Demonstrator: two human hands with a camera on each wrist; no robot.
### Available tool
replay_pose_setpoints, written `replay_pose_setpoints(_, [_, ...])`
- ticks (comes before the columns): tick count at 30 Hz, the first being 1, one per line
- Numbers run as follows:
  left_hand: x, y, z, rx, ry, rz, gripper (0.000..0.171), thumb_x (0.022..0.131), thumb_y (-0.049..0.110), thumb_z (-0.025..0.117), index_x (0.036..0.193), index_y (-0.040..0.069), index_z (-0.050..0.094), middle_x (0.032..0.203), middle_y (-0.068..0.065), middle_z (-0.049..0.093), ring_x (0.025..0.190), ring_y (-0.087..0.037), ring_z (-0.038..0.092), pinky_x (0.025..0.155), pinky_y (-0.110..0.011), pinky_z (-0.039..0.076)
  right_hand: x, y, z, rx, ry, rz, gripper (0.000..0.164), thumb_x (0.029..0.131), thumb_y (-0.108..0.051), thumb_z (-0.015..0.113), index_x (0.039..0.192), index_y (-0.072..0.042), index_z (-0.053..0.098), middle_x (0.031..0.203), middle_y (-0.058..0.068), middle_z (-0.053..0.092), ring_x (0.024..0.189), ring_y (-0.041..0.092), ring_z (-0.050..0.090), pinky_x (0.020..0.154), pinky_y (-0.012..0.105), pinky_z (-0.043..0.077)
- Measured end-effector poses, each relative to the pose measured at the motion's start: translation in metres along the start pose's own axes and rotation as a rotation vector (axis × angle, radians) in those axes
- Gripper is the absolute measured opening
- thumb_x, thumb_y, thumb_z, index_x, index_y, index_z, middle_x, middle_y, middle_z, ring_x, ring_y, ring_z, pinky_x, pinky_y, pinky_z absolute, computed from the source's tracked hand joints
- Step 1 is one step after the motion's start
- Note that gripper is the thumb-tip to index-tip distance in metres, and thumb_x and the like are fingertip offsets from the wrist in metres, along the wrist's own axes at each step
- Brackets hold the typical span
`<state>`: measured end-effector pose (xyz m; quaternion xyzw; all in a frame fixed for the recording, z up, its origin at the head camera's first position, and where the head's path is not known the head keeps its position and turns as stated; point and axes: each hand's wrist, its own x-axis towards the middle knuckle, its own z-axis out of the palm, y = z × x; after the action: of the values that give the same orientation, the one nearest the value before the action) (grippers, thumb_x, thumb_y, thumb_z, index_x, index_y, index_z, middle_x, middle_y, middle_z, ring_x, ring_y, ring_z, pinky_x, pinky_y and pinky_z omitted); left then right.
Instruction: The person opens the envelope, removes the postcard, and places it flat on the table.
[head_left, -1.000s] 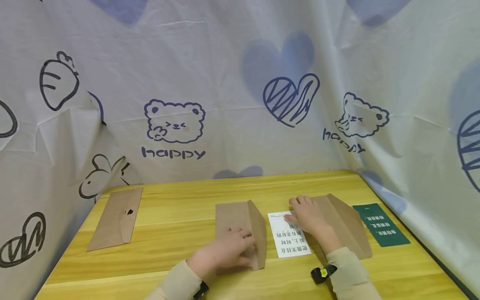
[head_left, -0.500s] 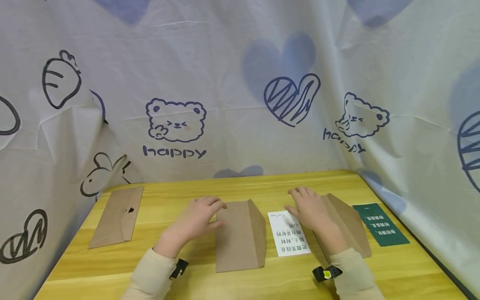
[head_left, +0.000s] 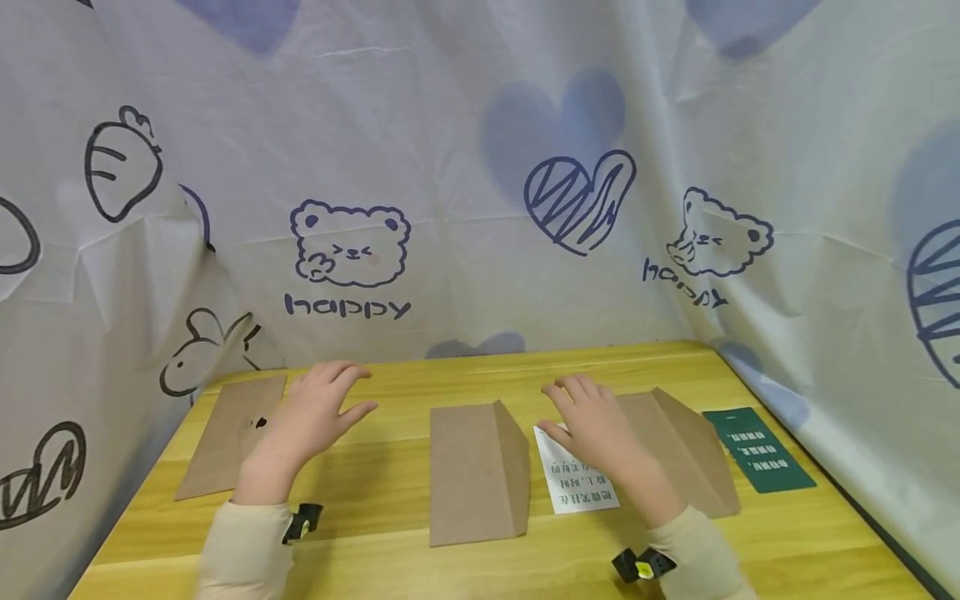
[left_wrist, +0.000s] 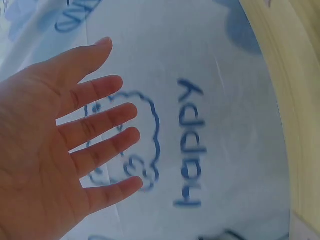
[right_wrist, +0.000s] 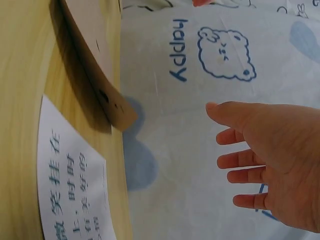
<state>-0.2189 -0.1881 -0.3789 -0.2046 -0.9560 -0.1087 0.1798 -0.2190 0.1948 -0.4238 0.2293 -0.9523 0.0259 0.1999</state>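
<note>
My left hand [head_left: 311,417], fingers spread, hovers over the right side of a closed brown envelope [head_left: 221,442] at the table's left. The left wrist view shows its bare palm [left_wrist: 35,160], holding nothing. Over the top of a white printed card [head_left: 581,492] is my right hand [head_left: 600,425], also bare, fingers extended. Part of a brown envelope [head_left: 686,450] with its flap open lies behind that hand and forearm. Between the hands rests another brown envelope [head_left: 465,475], its flap unfolded to the right; in the right wrist view this envelope's flap [right_wrist: 95,65] stands off the table.
A green card [head_left: 757,450] with white writing lies at the right, next to the right-hand envelope. The yellow wood-grain table [head_left: 375,508] ends at a white curtain [head_left: 465,167] with blue drawings, which also hangs along both sides.
My left hand has lifted off the middle envelope and moved left to the closed one. My right hand has come off the right envelope's edge and shifted slightly left over the white card.
</note>
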Motion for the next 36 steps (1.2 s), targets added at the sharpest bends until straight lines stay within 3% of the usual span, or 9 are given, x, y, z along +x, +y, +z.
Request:
replay_pose_setpoints(5, [-0.018, -0.025, -0.01, 0.034, 0.023, -0.069, 0.042, 0.09, 0.033, 0.069, 0.123, 0.009, 0.061, 0.125, -0.015, 0.062, 0.118, -0.038, 0.054, 0.094, -0.061, 0.043, 0.0, -0.019, -0.001, 0.014, 0.014, -0.076, 0.048, 0.091, -0.044, 0.065, 0.129, -0.015, 0.057, 0.126, 0.008, 0.058, 0.121, 0.03, 0.053, 0.095, 0.051, 0.048])
replay_pose_setpoints(13, [-0.047, -0.064, -0.012, 0.068, 0.15, -0.08, 0.044, 0.084, 0.025, 0.076, 0.121, 0.005, 0.062, 0.119, -0.02, 0.062, 0.109, -0.042, 0.057, 0.087, -0.061, 0.045, -0.006, -0.049, 0.0, -0.005, 0.049, -0.249, 0.053, 0.09, -0.048, 0.064, 0.13, -0.014, 0.057, 0.126, 0.006, 0.059, 0.12, 0.026, 0.053, 0.094, 0.045, 0.05])
replay_pose_setpoints(17, [-0.062, -0.083, -0.01, 0.057, 0.139, -0.122, 0.047, 0.084, 0.024, 0.075, 0.125, 0.006, 0.06, 0.123, -0.022, 0.06, 0.111, -0.045, 0.055, 0.086, -0.066, 0.042, -0.008, -0.063, 0.001, -0.006, 0.036, -0.302, 0.054, 0.092, -0.051, 0.059, 0.132, -0.016, 0.056, 0.129, 0.005, 0.058, 0.122, 0.024, 0.053, 0.096, 0.043, 0.049])
replay_pose_setpoints(25, [-0.083, -0.114, -0.003, 0.081, 0.039, -0.207, 0.054, 0.089, 0.03, 0.069, 0.135, 0.008, 0.052, 0.138, -0.025, 0.049, 0.123, -0.048, 0.045, 0.09, -0.073, 0.036, -0.011, -0.092, 0.005, 0.077, 0.052, -0.41, 0.052, 0.094, -0.054, 0.055, 0.135, -0.022, 0.054, 0.132, -0.001, 0.057, 0.126, 0.019, 0.051, 0.1, 0.041, 0.047])
replay_pose_setpoints(32, [-0.09, -0.131, 0.005, 0.053, -0.197, -0.299, 0.06, 0.099, 0.042, 0.051, 0.146, 0.007, 0.04, 0.152, -0.031, 0.03, 0.138, -0.054, 0.025, 0.098, -0.08, 0.022, -0.006, -0.116, 0.007, 0.067, 0.071, -0.505, 0.054, 0.096, -0.055, 0.05, 0.138, -0.023, 0.05, 0.134, -0.002, 0.057, 0.129, 0.018, 0.05, 0.103, 0.039, 0.046])
replay_pose_setpoints(36, [-0.097, -0.141, 0.009, 0.041, -0.342, -0.346, 0.064, 0.099, 0.041, 0.05, 0.151, 0.009, 0.031, 0.153, -0.035, 0.021, 0.139, -0.057, 0.018, 0.098, -0.083, 0.018, 0.0, -0.131, 0.01, 0.052, 0.057, -0.53, 0.056, 0.096, -0.058, 0.047, 0.14, -0.024, 0.049, 0.138, -0.002, 0.056, 0.132, 0.019, 0.048, 0.105, 0.039, 0.045])
